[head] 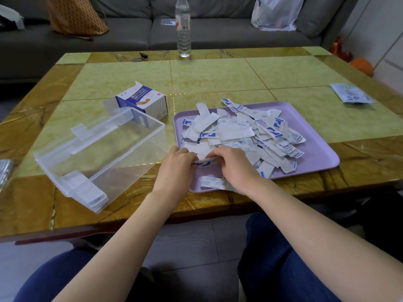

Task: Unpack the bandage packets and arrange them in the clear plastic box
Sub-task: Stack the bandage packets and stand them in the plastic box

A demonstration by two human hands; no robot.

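A lilac tray [316, 136] holds a heap of white and blue bandage packets [246, 134]. At the tray's near left edge, my left hand [176, 168] and my right hand [233, 164] together pinch one bandage packet [204, 162] between their fingertips. Another packet [212, 183] lies flat on the tray under my right wrist. The clear plastic box [104, 149] stands to the left with its lid raised at the back. A small stack of bandages [91, 192] rests in its near corner.
An opened blue and white bandage carton [145, 101] lies behind the box. A water bottle [182, 27] stands at the table's far edge, with a grey sofa beyond. A printed packet [352, 93] lies at the right, a foil item [4, 171] at the left edge.
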